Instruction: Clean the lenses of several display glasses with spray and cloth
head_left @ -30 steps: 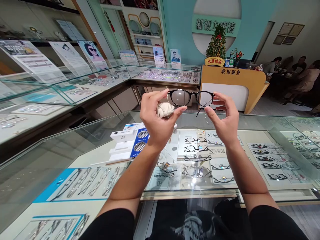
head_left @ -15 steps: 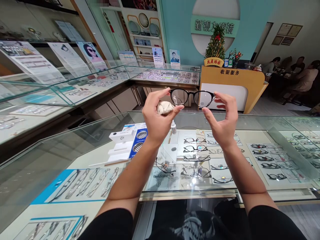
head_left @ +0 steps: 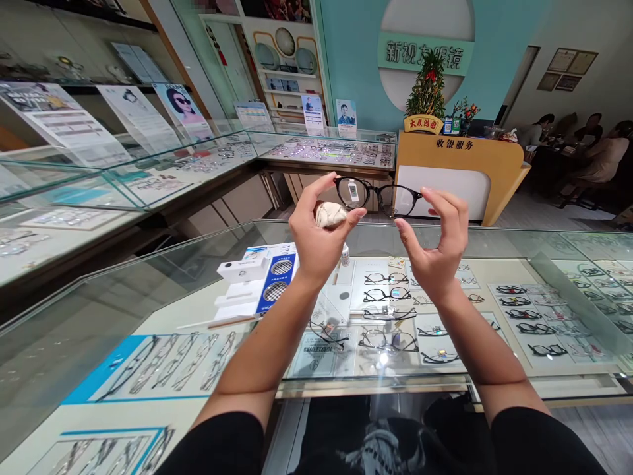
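Black-rimmed eyeglasses are held up above the glass counter, tilted slightly down to the right. My left hand pinches their left end between finger and thumb. Tucked in that same palm is a crumpled off-white cloth. At the other end, my right hand has its index fingertip on the frame's right corner, its thumb close under the right lens. A bright rectangular reflection shows in the left lens.
Below my hands is a glass display counter with rows of eyeglasses. Inside or on it are a white and blue stepped stand and a small white bottle. A yellow cashier desk stands behind; people sit at far right.
The eyeglasses have turned, their right end dipping a little. The reflection in the left lens is new, and the mark on the right lens no longer shows. My right hand has shifted slightly left.
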Tool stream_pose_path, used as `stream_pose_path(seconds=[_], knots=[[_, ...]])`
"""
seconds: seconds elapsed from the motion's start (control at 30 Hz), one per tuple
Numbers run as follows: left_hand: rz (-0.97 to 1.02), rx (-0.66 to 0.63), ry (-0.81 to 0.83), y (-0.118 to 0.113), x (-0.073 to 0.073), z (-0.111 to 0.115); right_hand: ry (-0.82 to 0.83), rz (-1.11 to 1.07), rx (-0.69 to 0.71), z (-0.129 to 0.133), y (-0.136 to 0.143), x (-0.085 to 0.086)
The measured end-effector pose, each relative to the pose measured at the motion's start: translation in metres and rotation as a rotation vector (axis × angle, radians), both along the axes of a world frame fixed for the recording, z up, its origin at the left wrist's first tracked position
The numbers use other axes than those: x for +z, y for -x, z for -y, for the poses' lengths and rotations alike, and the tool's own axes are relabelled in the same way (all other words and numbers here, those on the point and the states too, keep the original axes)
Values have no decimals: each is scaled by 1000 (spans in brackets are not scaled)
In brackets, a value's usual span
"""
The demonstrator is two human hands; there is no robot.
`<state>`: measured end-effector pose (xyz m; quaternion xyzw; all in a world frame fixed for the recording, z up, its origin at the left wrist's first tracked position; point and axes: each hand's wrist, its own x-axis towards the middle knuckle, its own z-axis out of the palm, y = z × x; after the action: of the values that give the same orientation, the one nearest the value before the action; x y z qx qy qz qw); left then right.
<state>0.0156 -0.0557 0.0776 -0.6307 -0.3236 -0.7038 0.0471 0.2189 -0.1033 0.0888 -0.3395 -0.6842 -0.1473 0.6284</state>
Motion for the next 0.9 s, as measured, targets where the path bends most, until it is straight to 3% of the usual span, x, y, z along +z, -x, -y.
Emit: stream_pose_path(seconds=[0.23, 0.33, 0.43, 0.53, 0.7, 0.9], knots=[[31, 147, -102, -2, -2, -3, 127, -135, 98, -4, 7, -3], [5, 197, -234, -2, 2, 3, 204, -196, 172, -7, 7, -3], [-15, 201, -313, -2, 3, 8, 288, -284, 270, -9, 6, -2], [-24, 188, -261, 1, 0, 6, 299, -358, 332, -9, 6, 1], [-8, 127, -236, 3, -5, -3, 260, -391, 334, -6, 7, 3], [-14, 118, -263, -4, 4, 7, 284, -450, 353, -7, 2, 5]])
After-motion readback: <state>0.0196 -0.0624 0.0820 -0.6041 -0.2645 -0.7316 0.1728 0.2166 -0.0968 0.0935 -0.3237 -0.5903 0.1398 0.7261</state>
